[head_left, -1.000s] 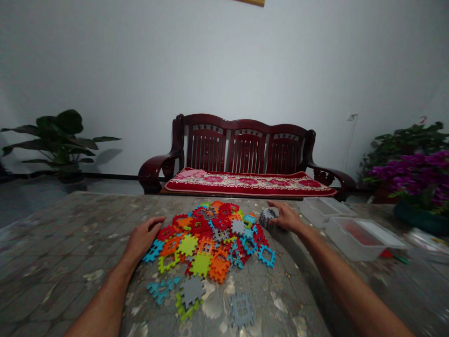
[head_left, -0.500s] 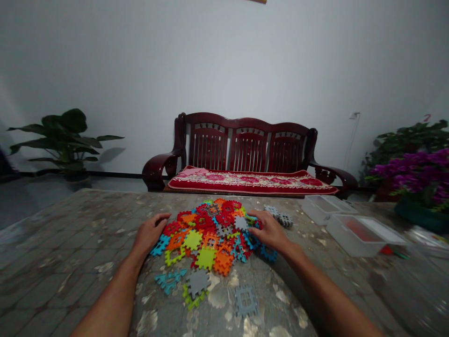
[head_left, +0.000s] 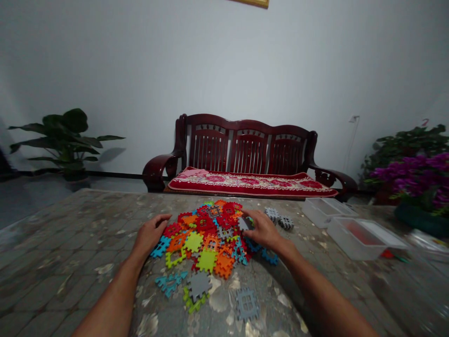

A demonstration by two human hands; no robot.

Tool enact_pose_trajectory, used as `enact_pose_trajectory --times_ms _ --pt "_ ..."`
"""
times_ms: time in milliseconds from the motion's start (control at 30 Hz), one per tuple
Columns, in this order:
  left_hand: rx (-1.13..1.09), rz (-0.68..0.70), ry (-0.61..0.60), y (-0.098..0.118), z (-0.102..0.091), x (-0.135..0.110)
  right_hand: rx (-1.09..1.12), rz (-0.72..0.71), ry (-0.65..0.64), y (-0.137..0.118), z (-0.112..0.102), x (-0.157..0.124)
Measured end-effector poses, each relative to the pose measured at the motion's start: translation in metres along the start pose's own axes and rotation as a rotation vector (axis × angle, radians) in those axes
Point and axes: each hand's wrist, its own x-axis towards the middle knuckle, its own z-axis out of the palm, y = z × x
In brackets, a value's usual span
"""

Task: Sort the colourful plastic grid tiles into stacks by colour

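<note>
A heap of interlocking plastic building tiles (head_left: pixel 206 260) in red, orange, green, blue and grey lies on the table. My right hand (head_left: pixel 263 228) is at the heap's right side, its thumb and fingers closed on a grey building tile (head_left: pixel 242 224) that sits tilted and is partly covered by the hand. At the left edge of the heap rests my left hand (head_left: pixel 150 234), fingers loosely curved and apart, holding nothing, near a blue tile (head_left: pixel 161 246). Closer to me lie a grey window tile (head_left: pixel 246 303), a solid grey tile (head_left: pixel 199 285) over a green one, and a blue triangular tile (head_left: pixel 170 283).
Stacked grey tiles (head_left: pixel 286 222) stand beyond my right hand. Further right are two clear plastic boxes (head_left: pixel 354 245), then purple flowers (head_left: pixel 417 173) in a pot. A dark wooden bench (head_left: pixel 245 140) is behind the table (head_left: pixel 87 238); a potted plant (head_left: pixel 66 140) stands left.
My right hand has shifted slightly left and closed on the grey tile, which is now tilted and more covered. My left hand stays in place. The view has tipped up slightly.
</note>
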Motion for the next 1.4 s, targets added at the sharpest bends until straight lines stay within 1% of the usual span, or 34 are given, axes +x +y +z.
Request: enact_pose_trajectory --times_ms 67,167,233,333,433,633,767,933,1000,1067,1133,1200,1267,1333,1367,1400 --pt "-0.002 0.006 0.003 -0.001 0.000 0.000 0.022 0.063 0.063 0.016 -0.013 -0.001" --pt "0.004 -0.007 0.003 0.000 0.000 0.000 -0.011 0.202 0.137 0.052 -0.037 -0.002" --pt "0.011 -0.024 -0.008 0.002 0.000 0.000 -0.033 0.276 0.147 0.074 -0.051 -0.003" --pt "0.020 -0.035 -0.007 0.004 0.000 -0.001 -0.071 0.303 0.114 0.094 -0.062 -0.002" --pt "0.026 -0.035 -0.001 0.006 -0.001 -0.001 -0.126 0.298 0.062 0.099 -0.064 0.001" --pt "0.049 -0.025 -0.021 0.007 -0.003 -0.002 -0.196 0.302 -0.028 0.097 -0.063 0.009" --pt "0.065 -0.051 -0.037 0.006 -0.002 -0.002 -0.249 0.301 -0.061 0.095 -0.064 0.012" --pt "0.050 -0.024 -0.032 0.002 0.000 -0.001 -0.270 0.310 -0.082 0.094 -0.064 0.012" --pt "0.043 -0.020 -0.036 0.001 0.000 0.000 -0.263 0.312 -0.048 0.092 -0.064 0.009" --pt "0.039 -0.023 -0.041 0.001 0.000 0.000 -0.236 0.297 0.025 0.085 -0.064 0.004" --pt "0.039 -0.033 -0.046 0.002 0.000 -0.001 -0.158 0.250 0.103 0.072 -0.063 -0.003" --pt "0.034 -0.038 -0.044 0.004 -0.001 -0.001 -0.016 0.191 0.117 0.053 -0.060 -0.014" --pt "0.030 -0.039 -0.039 0.007 -0.002 -0.003 0.164 0.159 0.017 0.028 -0.056 -0.028" --pt "0.029 -0.037 -0.038 0.010 -0.003 -0.004 0.330 0.164 -0.158 0.002 -0.052 -0.044" --pt "0.030 -0.034 -0.038 0.011 -0.003 -0.004 0.384 0.145 -0.258 -0.010 -0.049 -0.052" --pt "0.032 -0.031 -0.038 0.012 -0.003 -0.005 0.411 0.124 -0.331 -0.020 -0.047 -0.061"
